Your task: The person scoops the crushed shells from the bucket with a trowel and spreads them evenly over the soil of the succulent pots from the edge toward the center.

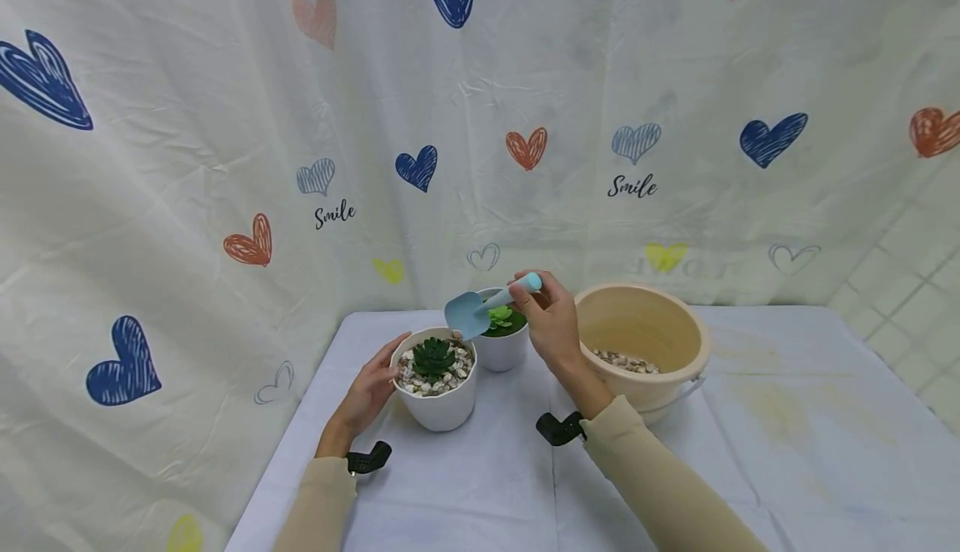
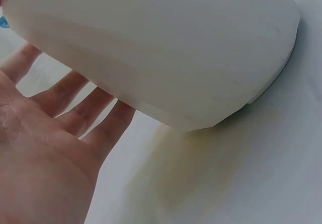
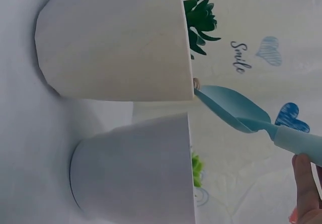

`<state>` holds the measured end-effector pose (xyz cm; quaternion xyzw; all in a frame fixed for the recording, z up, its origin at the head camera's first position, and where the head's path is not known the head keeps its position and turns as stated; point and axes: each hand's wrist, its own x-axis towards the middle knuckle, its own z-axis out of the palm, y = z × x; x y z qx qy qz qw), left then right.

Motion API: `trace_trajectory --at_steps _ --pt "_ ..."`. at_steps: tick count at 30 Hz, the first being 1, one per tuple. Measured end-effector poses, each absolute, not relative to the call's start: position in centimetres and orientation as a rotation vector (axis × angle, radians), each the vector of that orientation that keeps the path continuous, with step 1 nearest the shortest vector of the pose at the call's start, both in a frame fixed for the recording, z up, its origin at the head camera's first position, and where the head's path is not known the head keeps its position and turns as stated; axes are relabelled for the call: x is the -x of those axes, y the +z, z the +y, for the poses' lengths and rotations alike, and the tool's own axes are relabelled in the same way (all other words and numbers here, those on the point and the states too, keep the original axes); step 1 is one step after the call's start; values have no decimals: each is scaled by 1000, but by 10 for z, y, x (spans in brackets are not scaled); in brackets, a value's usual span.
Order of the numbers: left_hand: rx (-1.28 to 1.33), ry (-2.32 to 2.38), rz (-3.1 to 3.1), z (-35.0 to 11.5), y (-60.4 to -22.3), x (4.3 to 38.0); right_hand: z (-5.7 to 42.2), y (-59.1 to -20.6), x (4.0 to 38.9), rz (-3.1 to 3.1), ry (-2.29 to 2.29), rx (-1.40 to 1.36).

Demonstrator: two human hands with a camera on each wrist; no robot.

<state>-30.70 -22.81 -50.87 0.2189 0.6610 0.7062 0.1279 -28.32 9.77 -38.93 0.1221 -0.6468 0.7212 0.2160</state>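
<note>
A white flowerpot (image 1: 442,412) stands on the table, holding a dark green succulent (image 1: 432,358) ringed by pale pebbles (image 1: 455,378). My left hand (image 1: 369,393) holds its left side near the rim; in the left wrist view, the fingers (image 2: 108,128) reach behind the pot wall. The right hand (image 1: 553,327) pinches the handle of a small light blue trowel (image 1: 468,315). Its blade tilts down to the pot's back right rim, where the right wrist view shows a pebble (image 3: 196,83) at the tip.
Just behind stands another white pot (image 1: 502,355) with a bright green plant (image 1: 501,318). A cream bucket (image 1: 660,387) with pebbles (image 1: 626,361) at its bottom is to the right, beside my right forearm. A heart-patterned curtain (image 1: 525,227) hangs behind the white-covered table (image 1: 810,469).
</note>
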Motion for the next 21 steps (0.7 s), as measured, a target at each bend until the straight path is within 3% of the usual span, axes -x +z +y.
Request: trace_trajectory --at_steps 21 --pt "-555 2074 1968 -220 -505 305 108 -388 278 -1771 1989 -399"
